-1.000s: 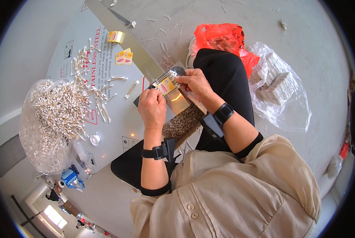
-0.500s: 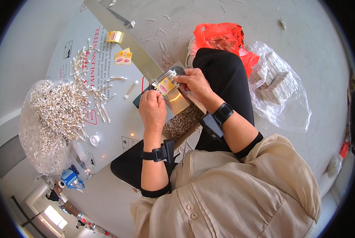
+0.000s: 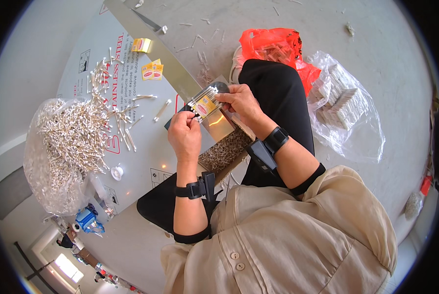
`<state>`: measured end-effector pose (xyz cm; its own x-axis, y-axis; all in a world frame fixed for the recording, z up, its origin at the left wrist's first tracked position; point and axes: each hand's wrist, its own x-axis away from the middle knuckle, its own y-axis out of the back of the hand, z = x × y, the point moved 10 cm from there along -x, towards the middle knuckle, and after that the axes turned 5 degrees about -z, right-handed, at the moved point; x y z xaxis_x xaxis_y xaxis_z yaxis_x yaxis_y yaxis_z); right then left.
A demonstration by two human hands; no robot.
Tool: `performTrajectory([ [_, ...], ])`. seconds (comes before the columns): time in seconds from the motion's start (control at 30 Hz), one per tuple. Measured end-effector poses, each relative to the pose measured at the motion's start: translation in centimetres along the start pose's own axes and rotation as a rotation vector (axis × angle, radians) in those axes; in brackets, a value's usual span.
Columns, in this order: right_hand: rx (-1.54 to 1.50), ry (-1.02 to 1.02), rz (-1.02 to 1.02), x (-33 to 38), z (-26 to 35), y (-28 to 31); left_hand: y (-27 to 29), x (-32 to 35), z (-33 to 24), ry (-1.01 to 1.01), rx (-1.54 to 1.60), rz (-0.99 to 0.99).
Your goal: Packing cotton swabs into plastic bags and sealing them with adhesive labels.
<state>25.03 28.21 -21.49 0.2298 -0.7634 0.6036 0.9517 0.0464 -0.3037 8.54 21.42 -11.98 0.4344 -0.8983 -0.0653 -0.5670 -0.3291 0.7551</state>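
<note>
A small flat pack of cotton swabs with a yellow label card inside is held up over the table's right edge. My right hand pinches its right side between thumb and fingers. At the pack's lower left corner, my left hand is closed, thumb and forefinger pinching its edge. Behind the pack is a dark rounded thing, partly covered. Below my hands, an open box filled with thin brownish bits stands beside the table. Loose cotton swabs spill from a clear bag at the left.
Yellow cards and a yellow stack lie along the metal-sheet table. A white spool-like piece sits near the swabs. On the floor at right are a red bag and a clear bag of white packs.
My left hand has shifted slightly left, and its fingers have turned at the pack's corner. My right hand and the pack have hardly moved.
</note>
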Motion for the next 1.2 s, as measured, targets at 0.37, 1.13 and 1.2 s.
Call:
performTrajectory([
  [0.37,-0.007,-0.003,-0.002,-0.1,-0.1,0.0,-1.0,0.3,-1.6,-0.147,-0.161,0.025],
  [1.13,0.004,-0.002,-0.008,-0.3,-0.3,0.2,-0.5,0.0,-1.6,-0.101,-0.203,-0.006],
  [1.2,0.005,-0.001,-0.005,-0.3,-0.4,0.1,-0.4,0.1,-2.0,-0.132,-0.182,-0.022],
])
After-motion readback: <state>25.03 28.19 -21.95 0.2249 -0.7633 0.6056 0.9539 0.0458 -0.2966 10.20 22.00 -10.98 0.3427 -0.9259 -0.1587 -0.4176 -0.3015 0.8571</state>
